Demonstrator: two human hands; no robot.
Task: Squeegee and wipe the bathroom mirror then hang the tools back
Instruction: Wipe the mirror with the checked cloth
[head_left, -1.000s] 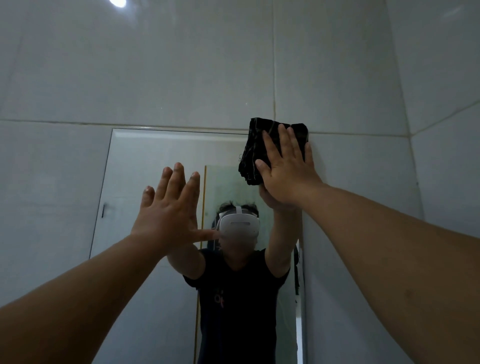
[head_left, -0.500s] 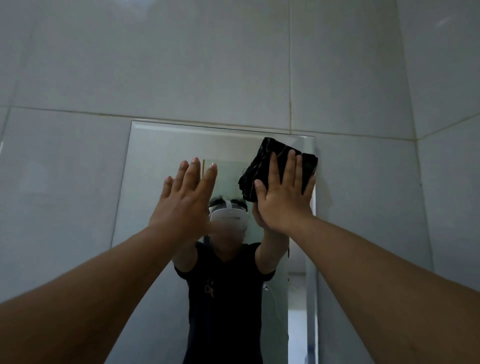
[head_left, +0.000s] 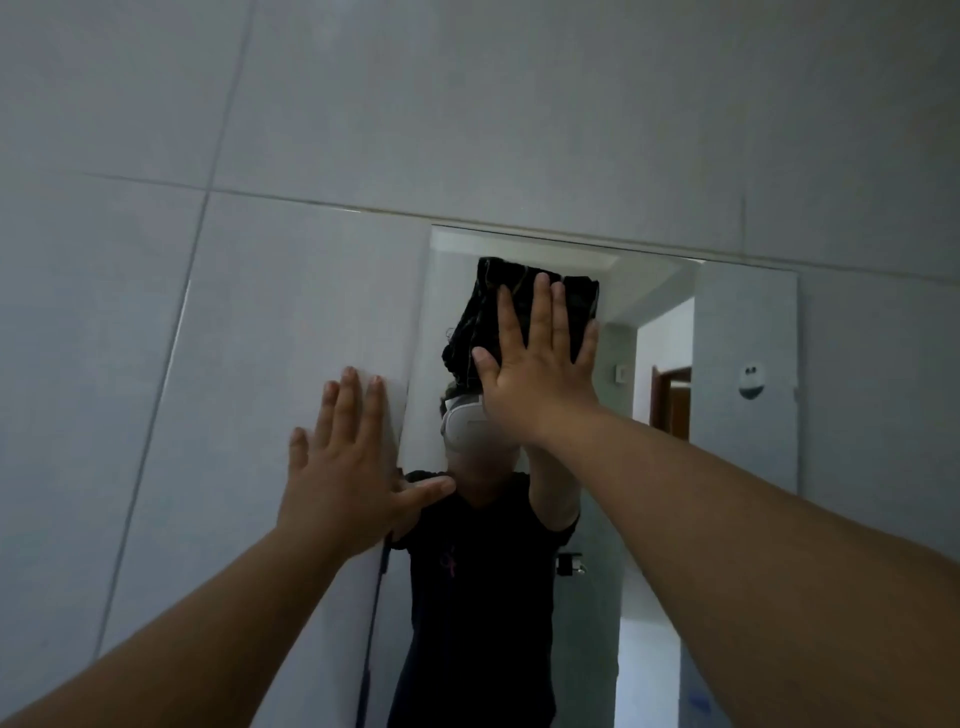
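Note:
The wall mirror (head_left: 743, 332) fills the middle and right of the head view, its top edge under a tile joint. A dark folded cloth (head_left: 483, 312) lies flat against the glass near the mirror's upper left part. My right hand (head_left: 535, 374) presses the cloth onto the mirror with straight, spread fingers. My left hand (head_left: 348, 467) is flat with straight fingers at the mirror's left edge, over tile and glass, thumb pointing right. No squeegee is in view.
Pale grey wall tiles (head_left: 156, 364) surround the mirror. The mirror reflects a person in a dark shirt, a doorway and a small white wall fitting (head_left: 750, 379). A thin dark cord (head_left: 371, 623) hangs along the mirror's left edge.
The view has swung right, so the mirror's right half now shows. My right hand with the cloth moved from the mirror's top right corner toward its upper left. My left hand shifted to the left edge.

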